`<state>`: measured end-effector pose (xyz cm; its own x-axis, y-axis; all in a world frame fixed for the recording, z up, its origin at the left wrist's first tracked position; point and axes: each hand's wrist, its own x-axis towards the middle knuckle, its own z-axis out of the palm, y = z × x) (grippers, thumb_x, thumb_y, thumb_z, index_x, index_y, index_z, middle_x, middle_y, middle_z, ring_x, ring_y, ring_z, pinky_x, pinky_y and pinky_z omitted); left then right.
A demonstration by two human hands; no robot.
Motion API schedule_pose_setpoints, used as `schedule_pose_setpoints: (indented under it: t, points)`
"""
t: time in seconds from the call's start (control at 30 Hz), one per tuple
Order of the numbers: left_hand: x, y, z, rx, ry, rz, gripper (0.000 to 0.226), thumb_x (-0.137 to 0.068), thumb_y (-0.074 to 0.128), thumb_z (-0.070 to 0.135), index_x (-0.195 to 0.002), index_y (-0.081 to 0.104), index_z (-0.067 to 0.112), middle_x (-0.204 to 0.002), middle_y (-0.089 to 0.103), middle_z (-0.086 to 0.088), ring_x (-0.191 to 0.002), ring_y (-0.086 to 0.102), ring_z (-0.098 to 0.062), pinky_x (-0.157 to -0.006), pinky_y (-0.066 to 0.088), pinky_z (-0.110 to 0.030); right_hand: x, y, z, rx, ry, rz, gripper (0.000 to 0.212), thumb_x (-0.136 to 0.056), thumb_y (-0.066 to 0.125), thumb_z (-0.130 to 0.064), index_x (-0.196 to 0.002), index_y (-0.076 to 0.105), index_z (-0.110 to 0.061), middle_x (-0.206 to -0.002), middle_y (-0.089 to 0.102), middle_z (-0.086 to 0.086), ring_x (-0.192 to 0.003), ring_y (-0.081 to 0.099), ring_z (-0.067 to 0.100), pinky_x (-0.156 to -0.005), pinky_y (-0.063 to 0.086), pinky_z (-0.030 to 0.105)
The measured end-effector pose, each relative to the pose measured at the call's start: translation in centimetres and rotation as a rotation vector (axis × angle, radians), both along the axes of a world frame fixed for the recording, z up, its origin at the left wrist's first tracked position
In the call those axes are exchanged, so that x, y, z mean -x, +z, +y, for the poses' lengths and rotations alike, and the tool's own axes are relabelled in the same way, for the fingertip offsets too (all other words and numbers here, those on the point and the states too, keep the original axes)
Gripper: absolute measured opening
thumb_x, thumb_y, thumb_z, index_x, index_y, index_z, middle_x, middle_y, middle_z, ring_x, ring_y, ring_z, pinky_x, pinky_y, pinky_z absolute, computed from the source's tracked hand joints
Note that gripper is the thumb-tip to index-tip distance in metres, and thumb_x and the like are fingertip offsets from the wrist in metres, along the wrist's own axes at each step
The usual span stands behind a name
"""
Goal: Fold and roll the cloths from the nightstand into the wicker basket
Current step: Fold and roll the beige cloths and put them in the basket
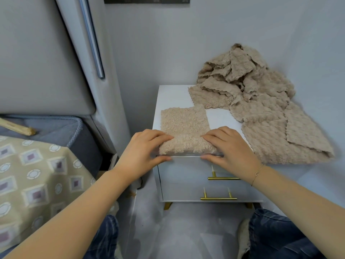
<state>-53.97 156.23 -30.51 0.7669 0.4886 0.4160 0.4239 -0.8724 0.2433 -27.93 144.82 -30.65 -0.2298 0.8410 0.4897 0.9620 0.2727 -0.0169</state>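
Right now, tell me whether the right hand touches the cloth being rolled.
Touching: the head view shows the right hand gripping the rolled cloth.

both hands reach forward side by side, left hand (143, 152) and right hand (229, 146), fingers curled, thumbs below.

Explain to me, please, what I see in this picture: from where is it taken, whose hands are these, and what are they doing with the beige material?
There is no machine here. A camera worn on a person's head looks forward and down, so the two bare arms are the person's own. On the top of the white nightstand with brass drawer handles lies a folded fluffy beige cloth. Its near end is being rolled: the left hand and the right hand each grip one end of the roll, fingers over it and thumbs below. At the back right lies a loose pile of crumpled beige cloths, part of it hanging past the right edge. No wicker basket shows in this view.
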Motion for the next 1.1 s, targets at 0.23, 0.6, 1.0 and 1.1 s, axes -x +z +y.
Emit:
schedule_pose_setpoints:
  t: [0.23,0.6,1.0,1.1]
  points:
    - [-0.3,-0.2,-1.1,0.173,0.012,-0.165,0.043,-0.079,0.060,0.056,-0.112,0.067,0.030,-0.104,0.061,0.018,-0.093,0.048,-0.008,-0.084,0.044,-0.028,0.6,0.1,-1.4,0.008,0.004,0.076,0.043,-0.088,0.053,-0.043,-0.109,0.068,-0.008,-0.099,0.057,0.003,-0.088,0.046,0.017,-0.074,0.041,0.027]
    - [-1.3,1.2,-1.3,0.615,0.169,-0.224,0.064,-0.075,0.058,0.062,-0.085,0.066,0.000,-0.089,0.056,-0.006,-0.084,0.052,-0.015,-0.079,0.042,-0.026,0.3,2.0,-0.3,0.275,-0.056,0.857,0.039,-0.074,0.069,-0.047,-0.099,0.065,-0.018,-0.073,0.052,-0.004,-0.067,0.046,0.008,-0.064,0.037,0.016]
    - [-3.0,2.1,-0.9,0.816,0.412,-0.359,0.076,-0.082,0.068,0.055,-0.053,0.026,-0.001,-0.047,0.015,0.003,-0.050,0.018,-0.018,-0.057,0.025,-0.026,0.1,2.6,2.6,0.299,-0.275,0.908,0.044,-0.078,0.071,-0.049,-0.064,0.044,-0.017,-0.047,0.038,-0.013,-0.048,0.036,0.004,-0.051,0.027,0.019]
    - [-3.4,1.6,-0.4,0.776,0.479,-0.365,0.069,-0.080,0.070,0.054,-0.049,0.021,0.016,-0.043,0.018,0.007,-0.043,0.019,-0.014,-0.047,0.024,-0.014,0.3,2.4,2.9,0.270,-0.329,0.876,0.043,-0.076,0.070,-0.055,-0.094,0.055,-0.019,-0.064,0.060,0.004,-0.064,0.060,0.017,-0.065,0.044,0.033]
